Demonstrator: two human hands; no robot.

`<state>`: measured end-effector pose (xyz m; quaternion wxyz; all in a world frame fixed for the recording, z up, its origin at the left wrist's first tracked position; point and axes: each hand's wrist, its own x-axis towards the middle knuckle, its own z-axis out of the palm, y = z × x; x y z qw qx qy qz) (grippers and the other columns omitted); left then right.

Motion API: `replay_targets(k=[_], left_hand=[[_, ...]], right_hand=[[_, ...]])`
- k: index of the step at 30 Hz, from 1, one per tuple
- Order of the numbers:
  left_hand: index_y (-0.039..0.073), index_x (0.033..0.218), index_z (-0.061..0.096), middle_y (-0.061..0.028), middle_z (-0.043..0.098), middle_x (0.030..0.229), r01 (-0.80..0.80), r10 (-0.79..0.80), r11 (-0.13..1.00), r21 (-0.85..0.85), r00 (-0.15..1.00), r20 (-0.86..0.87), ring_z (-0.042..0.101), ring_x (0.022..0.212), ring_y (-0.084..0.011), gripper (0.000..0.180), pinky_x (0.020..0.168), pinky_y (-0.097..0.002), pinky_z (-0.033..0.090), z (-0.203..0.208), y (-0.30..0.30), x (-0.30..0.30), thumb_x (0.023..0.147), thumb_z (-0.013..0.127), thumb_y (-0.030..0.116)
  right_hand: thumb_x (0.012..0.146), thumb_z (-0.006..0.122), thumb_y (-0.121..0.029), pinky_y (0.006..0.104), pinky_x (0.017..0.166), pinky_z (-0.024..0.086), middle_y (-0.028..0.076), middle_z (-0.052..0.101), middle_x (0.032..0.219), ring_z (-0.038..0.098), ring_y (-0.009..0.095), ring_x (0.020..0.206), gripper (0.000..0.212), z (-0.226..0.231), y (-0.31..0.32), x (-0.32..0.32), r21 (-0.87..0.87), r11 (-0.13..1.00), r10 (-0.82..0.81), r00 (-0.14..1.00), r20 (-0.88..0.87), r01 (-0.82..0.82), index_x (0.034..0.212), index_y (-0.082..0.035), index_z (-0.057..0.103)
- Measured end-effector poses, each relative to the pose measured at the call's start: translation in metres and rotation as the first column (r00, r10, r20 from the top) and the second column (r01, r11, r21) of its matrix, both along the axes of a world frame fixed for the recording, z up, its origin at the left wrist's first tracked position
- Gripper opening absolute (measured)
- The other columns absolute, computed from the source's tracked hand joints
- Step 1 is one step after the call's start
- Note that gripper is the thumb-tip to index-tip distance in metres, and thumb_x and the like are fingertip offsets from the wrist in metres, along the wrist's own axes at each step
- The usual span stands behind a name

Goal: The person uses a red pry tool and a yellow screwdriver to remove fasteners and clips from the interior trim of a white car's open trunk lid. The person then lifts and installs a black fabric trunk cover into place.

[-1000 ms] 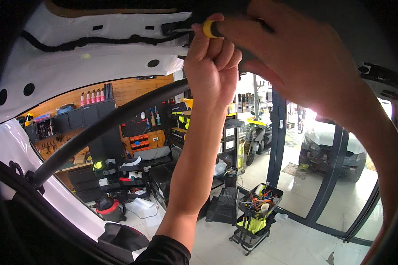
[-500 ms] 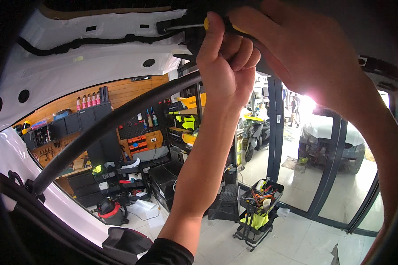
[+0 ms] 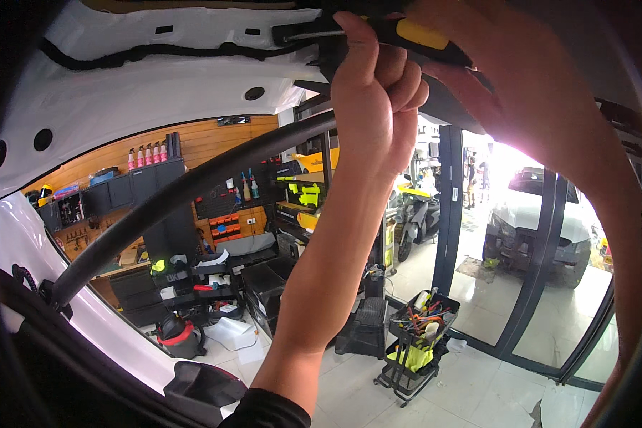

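Observation:
Overhead, a screwdriver (image 3: 422, 33) with a black and yellow handle lies nearly level, its thin metal shaft pointing left. Its front end reaches a dark recess (image 3: 284, 33) in the white painted panel (image 3: 214, 28); exactly where the tip sits is too dark to tell. My left hand (image 3: 379, 89) is closed around the front of the tool, thumb up beside the shaft. From the right, my right hand (image 3: 521, 78) grips the rear of the handle, its fingers partly lost in shadow. A black cable or seal strip (image 3: 143, 54) runs along the panel left of the recess.
A thick black strut (image 3: 192, 192) slants up from the lower left, behind my left forearm. Below stand a black tool trolley (image 3: 406, 342) and a red-and-black vacuum (image 3: 178, 335). Dark-framed glass doors (image 3: 446, 207) are at the right, a parked car (image 3: 531, 221) beyond them.
My right hand has turned and shifted right, so more of the screwdriver's yellow and black handle shows. The left hand keeps its hold. The whole view has shifted slightly.

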<state>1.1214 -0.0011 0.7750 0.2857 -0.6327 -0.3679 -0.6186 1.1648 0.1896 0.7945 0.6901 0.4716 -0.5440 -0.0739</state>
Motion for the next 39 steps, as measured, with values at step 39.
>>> replay_targets(k=[39], left_hand=[[0.016,0.075,0.067,-0.0009,0.072,0.08,-0.812,0.281,0.145,0.566,-0.514,-0.81,0.072,0.079,-0.0158,0.018,0.075,-0.0332,0.057,0.005,0.02,-0.105,0.081,0.073,0.032]], right_hand=[[0.097,0.067,-0.048,0.0331,0.062,0.05,0.013,0.066,0.072,0.065,0.018,0.065,0.052,-0.013,-0.035,0.013,-0.362,0.904,0.422,0.602,0.678,-0.226,0.097,0.003,0.073]])
